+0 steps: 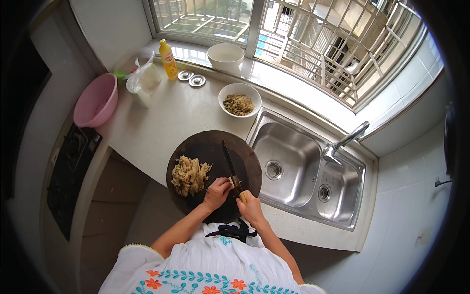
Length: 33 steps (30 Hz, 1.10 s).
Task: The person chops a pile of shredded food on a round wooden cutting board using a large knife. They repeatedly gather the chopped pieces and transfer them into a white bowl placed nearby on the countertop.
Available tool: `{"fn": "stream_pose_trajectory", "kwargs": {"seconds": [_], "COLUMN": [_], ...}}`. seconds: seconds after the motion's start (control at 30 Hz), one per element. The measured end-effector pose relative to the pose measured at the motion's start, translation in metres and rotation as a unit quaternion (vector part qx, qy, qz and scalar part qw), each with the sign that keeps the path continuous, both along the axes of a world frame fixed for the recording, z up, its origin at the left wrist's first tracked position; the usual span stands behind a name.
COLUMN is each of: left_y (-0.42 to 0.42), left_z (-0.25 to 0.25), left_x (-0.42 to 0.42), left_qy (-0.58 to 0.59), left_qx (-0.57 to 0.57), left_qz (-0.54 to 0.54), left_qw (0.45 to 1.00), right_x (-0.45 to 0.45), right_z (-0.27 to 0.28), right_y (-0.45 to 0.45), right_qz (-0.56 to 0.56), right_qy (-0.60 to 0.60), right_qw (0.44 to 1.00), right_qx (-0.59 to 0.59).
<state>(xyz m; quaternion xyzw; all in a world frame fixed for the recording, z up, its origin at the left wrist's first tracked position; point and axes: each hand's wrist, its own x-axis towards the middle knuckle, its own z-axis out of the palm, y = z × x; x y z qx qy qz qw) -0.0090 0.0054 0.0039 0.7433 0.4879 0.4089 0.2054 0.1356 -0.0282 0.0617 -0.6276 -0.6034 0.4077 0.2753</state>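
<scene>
My right hand (250, 207) is closed around the wooden handle of a kitchen knife (230, 160), whose dark blade points away from me over a round dark chopping board (216, 141). Beside the blade, my left hand (217, 193) pinches a small pale piece of food (231, 182) with bent fingers. On the board's left part lies a heap of pale brown shredded vegetable (189, 175), perhaps pickled. A white bowl (224, 89) of finely chopped brownish food (238, 104) stands on the counter behind the board.
A double steel sink (288, 161) with a faucet (336, 145) adjoins the board on the right. An off-white bowl (226, 57) is on the windowsill. Further left are a yellow bottle (168, 60), two metal lids (197, 80), a plastic bag (141, 84), a pink basin (97, 101) and a gas stove (69, 176).
</scene>
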Motion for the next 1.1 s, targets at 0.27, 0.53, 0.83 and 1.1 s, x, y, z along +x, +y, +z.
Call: {"fn": "stream_pose_trajectory", "kwargs": {"seconds": [0.27,0.53,0.83,1.1], "left_y": [0.004,0.006,0.005,0.006], "left_z": [0.006,0.001,-0.002,-0.001], "left_x": [-0.001,-0.002,-0.004,-0.004], "left_qy": [0.013,0.003,-0.026,-0.023], "left_qx": [0.004,-0.009,-0.01,-0.015], "left_qz": [-0.008,-0.006,-0.009,0.005], "left_qw": [1.0,1.0,1.0,1.0], "right_x": [-0.004,-0.022,-0.005,0.0], "right_z": [-0.003,-0.009,-0.018,0.004], "right_y": [-0.02,0.01,0.043,0.009], "right_qz": [0.037,0.032,-0.013,-0.002], "right_qy": [-0.057,-0.069,0.077,-0.007], "right_qw": [0.998,0.997,0.992,1.0], "right_qx": [-0.01,-0.005,-0.102,-0.009]}}
